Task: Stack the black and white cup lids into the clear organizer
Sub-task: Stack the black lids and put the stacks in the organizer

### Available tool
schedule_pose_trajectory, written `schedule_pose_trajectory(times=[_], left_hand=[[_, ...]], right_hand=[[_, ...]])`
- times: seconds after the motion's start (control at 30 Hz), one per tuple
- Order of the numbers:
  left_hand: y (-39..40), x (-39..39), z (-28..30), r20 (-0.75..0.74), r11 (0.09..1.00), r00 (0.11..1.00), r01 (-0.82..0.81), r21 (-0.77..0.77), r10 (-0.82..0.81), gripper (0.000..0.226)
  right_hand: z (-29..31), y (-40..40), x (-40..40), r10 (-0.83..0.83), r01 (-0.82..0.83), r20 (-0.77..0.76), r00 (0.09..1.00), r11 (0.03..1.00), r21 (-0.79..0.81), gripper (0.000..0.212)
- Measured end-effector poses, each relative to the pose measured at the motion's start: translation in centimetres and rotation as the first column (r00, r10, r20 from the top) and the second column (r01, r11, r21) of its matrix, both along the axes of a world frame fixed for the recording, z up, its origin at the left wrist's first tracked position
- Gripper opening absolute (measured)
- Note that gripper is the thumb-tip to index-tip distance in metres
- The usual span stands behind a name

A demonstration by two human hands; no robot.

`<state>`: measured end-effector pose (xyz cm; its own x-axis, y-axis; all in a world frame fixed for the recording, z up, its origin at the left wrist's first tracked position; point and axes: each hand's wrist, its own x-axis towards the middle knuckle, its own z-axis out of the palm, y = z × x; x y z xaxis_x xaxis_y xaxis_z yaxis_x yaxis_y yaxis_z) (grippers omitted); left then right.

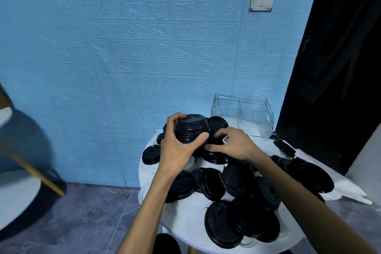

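Loose black lids (239, 179) cover the table (185, 212) at 6. My right hand (235, 146) pinches one lid's rim; keep it level & centred over the stack (191, 128) my left hand (177, 146) grips at 11. Organizer (243, 115) empty, 1 o'clock.

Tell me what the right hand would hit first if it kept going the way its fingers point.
Probably the stack of black lids gripped by the left hand. The right hand points left toward it, fingertips already close; depth is uncertain, and loose black lids lie just beneath.
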<state>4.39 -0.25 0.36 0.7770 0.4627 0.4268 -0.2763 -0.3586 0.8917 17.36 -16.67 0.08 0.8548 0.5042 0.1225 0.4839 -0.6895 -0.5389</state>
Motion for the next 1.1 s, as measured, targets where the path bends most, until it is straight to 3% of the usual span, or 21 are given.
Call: schedule_pose_trajectory(times=[0.2,0.4,0.57,0.67,0.73,0.83,0.9,0.97,1.1], left_hand=[[0.0,0.0,0.0,0.006,1.0,1.0,0.012,-0.007,-0.012,0.062],[-0.1,0.1,-0.1,0.016,0.999,0.999,0.038,-0.025,-0.038,0.063],[-0.2,0.4,-0.3,0.021,0.999,0.998,0.054,-0.001,-0.054,0.062],[-0.3,0.5,-0.5,0.028,0.998,0.997,0.066,0.018,-0.067,0.063],[-0.4,0.5,-0.5,0.022,0.996,0.997,0.077,0.04,-0.078,0.064],[-0.6,0.5,-0.5,0.016,0.994,0.996,0.092,0.066,-0.093,0.066],[-0.8,0.5,-0.4,0.017,0.992,0.995,0.095,0.084,-0.097,0.068],[-1.0,0.5,-0.2,0.023,0.99,0.995,0.094,0.101,-0.097,0.069],[-1.3,0.4,0.1,0.031,0.991,0.996,0.077,0.108,-0.08,0.073]], right_hand=[[0.5,-0.3,0.1,-0.137,0.134,0.034,0.99,0.987,0.088,0.033],[2.2,-2.0,0.0,-0.166,0.175,-0.058,0.984,0.959,0.222,0.038],[4.8,-2.1,-1.4,-0.206,0.162,0.04,0.978,0.859,0.486,0.017],[6.7,-1.9,-2.6,-0.073,0.082,-0.043,0.996,0.729,0.679,0.012],[7.7,-1.8,-3.3,0.15,0.048,-0.159,0.976,0.566,0.823,0.01],[8.5,-1.7,-3.9,0.438,0.117,-0.277,0.855,0.358,0.926,0.018],[8.4,-1.4,-3.8,0.521,0.216,-0.342,0.782,0.288,0.933,0.028],[8.1,-0.9,-3.6,0.516,0.276,-0.409,0.752,0.316,0.908,0.031],[7.2,-0.3,-3.4,0.407,0.292,-0.515,0.755,0.494,0.819,0.022]])
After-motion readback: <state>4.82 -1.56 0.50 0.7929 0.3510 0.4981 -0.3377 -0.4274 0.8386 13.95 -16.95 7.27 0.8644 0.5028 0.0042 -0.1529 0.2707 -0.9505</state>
